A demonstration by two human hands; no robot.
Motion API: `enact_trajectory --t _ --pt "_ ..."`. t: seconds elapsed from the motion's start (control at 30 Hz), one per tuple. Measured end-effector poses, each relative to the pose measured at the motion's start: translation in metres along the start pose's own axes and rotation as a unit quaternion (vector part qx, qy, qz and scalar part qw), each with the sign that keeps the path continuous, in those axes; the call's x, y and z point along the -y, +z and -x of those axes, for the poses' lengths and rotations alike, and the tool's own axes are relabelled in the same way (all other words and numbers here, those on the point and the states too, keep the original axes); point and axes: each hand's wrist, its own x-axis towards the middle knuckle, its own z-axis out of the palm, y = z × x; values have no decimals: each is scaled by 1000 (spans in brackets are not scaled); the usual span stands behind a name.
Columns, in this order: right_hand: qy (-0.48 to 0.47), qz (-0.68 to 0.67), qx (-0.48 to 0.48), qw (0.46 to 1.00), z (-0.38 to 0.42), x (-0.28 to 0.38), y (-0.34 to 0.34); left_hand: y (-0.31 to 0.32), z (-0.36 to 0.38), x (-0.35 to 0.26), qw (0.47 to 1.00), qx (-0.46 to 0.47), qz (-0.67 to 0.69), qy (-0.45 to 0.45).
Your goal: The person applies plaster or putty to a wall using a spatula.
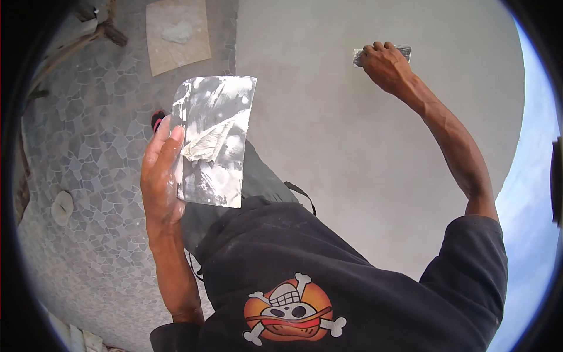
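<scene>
Plaster-smeared hawk (214,141) gripped by left hand (161,176) | right hand (387,64) clamps trowel (404,53) on wall (352,146)

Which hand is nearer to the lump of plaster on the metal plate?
Left. The left hand holds the plate beside the plaster; the right hand is up at the wall, pressing a trowel.
</scene>
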Motion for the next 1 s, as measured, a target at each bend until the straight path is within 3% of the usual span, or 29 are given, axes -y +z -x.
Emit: enact_trajectory --t 0.17,0.37,0.5,0.57,0.63,0.67,0.77,0.8,0.83,0.87,0.93,1.0 --pt "7 48 108 993 -35 -60 36 1 -2 1 1000 -21 -4 0" --pt "-3 87 145 986 20 -13 27 4 -1 -3 1000 1 -5 1" --pt "2 24 157 987 87 44 -7 5 0 -7 1000 30 -3 -2" --pt "1 7 120 993 116 70 -10 7 -1 -9 999 49 -1 0" --pt "-29 0 139 990 134 88 -23 3 -3 -10 997 73 -10 -3" --pt "-30 -31 206 978 137 93 -30 0 -5 -8 997 82 -9 -7" --pt "-10 -108 207 972 120 78 -37 0 -7 -5 997 75 -2 -2" --pt "8 -103 174 979 99 64 -43 -1 -6 -3 998 66 1 -1" --pt "23 -69 210 975 68 50 -59 -2 -5 -2 998 68 5 0" --pt "34 -40 160 986 42 36 -58 -3 -5 -1 997 71 8 0" --pt "38 13 101 994 -12 1 -16 -7 -9 9 999 47 8 -1" --pt "36 11 111 993 -56 -19 -2 -14 -7 18 1000 -6 5 -4"
